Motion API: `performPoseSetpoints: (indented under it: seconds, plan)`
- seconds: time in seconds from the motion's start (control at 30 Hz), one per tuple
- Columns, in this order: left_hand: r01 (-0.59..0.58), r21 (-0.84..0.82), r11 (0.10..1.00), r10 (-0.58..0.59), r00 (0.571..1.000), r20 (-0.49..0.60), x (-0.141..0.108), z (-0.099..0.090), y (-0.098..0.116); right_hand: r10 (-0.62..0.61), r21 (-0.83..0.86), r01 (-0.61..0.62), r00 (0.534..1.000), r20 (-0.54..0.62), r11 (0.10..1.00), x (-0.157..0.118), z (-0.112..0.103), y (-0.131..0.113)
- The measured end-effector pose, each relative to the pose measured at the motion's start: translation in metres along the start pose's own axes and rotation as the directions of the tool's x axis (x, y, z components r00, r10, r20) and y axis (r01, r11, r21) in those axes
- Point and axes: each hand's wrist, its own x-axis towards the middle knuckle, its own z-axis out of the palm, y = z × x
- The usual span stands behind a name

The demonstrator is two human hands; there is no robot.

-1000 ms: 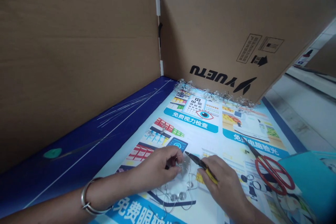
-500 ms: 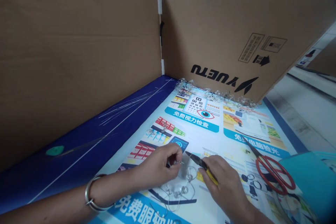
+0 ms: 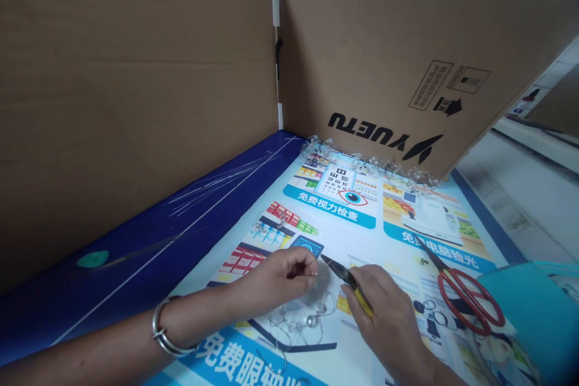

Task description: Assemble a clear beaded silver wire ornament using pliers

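My left hand is closed in a pinch, holding one end of a thin beaded wire. Loops of that wire, strung with several clear round beads, hang below the fingertips over the printed sheet. In my right hand are pliers with dark jaws and yellow handles. Their tips point up and left, a short gap away from my left fingertips. The pinched wire end is mostly hidden, and whether the jaws are fully closed is hard to make out.
Red-handled scissors lie at the right beside a teal sheet. Beaded wire pieces line the foot of the cardboard wall. Loose straight wires and a green piece rest on the blue strip at left.
My left hand has shifted slightly right and turned a little, and the hanging beaded loops have swung and bunched differently. The pliers stay nearly in place in my right hand.
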Motion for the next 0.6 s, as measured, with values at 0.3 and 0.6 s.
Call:
performPoseSetpoints:
  seconds: [0.3,0.6]
  plan:
    - [-0.087,0.186,0.979,0.088,0.996,0.004,0.0002,-0.0025,0.001,0.013,0.003,-0.013,1.0,-0.02,1.0,-0.0002,-0.0017,-0.0063]
    - [-0.199,0.271,0.942,0.181,0.979,0.09,-0.0022,-0.0055,0.0038,0.021,0.055,-0.026,0.997,0.079,0.998,-0.0014,-0.004,-0.0031]
